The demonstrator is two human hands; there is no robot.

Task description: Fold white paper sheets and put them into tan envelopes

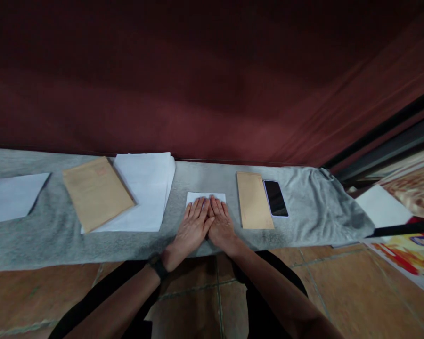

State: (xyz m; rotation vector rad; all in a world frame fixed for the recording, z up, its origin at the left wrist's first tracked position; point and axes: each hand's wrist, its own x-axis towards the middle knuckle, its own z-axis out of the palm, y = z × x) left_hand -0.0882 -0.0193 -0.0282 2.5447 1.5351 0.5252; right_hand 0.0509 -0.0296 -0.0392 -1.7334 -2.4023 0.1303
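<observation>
A small white piece of paper [205, 194], apparently folded, lies on the grey cloth in front of me. My left hand [193, 221] rests flat on it, fingers stretched away from me. Beside it, my right hand [221, 223] also presses flat on the paper, and the two thumbs meet or overlap. Most of the paper is hidden beneath the hands; only its far strip shows. To the right lies a narrow brown envelope [255, 200]. Left of my hands, a larger brown envelope [97, 193] partly covers a stack of white sheets [148, 188].
A phone [276, 198] lies right of the narrow envelope. Another white sheet [12, 195] is at the far left. The grey cloth [311, 202] is wrinkled on the right. A dark red wall [205, 94] rises behind; printed packaging [410, 256] is at lower right.
</observation>
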